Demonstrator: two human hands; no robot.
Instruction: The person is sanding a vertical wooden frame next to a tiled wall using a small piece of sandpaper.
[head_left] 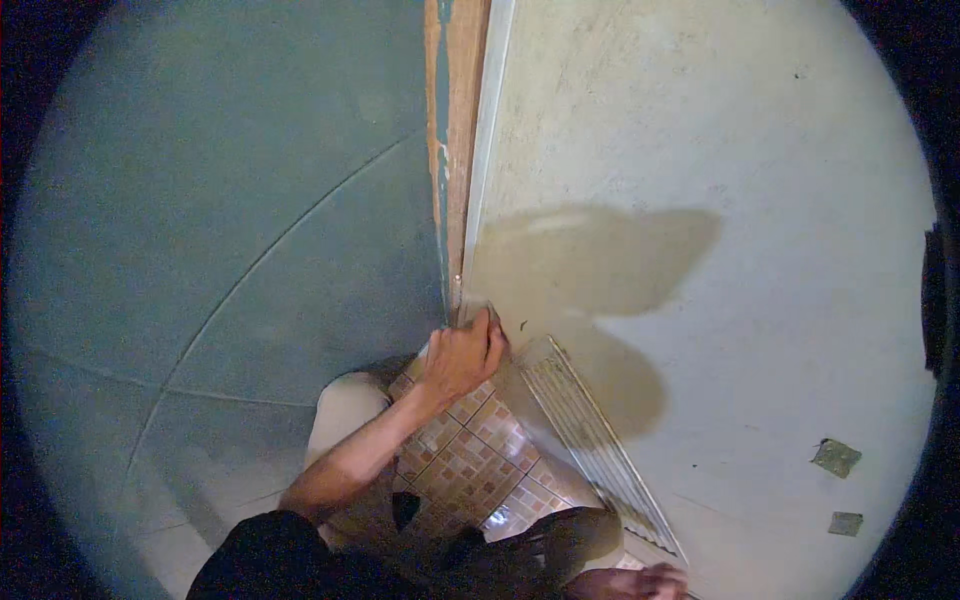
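My left hand (465, 355) is closed at the lower end of a wooden frame strip (461, 120), with its fingers curled in and pointing up. Whatever those fingers grip, if anything, is hidden behind them. Right beside the hand runs the edge of a pale, stained door panel (820, 250). Low at the bottom right, my right hand (645, 582) is near the lower end of a slatted vent (600, 440) set in the panel. Motion smears its fingers, so their hold cannot be made out.
On the left stands a green-grey wall (230, 180) with a curved ridge across it. Mosaic-patterned floor tiles (465, 455) show between my bent knees. Two small dark squares (836, 457) stick to the panel at right. My shadow falls over the panel's middle.
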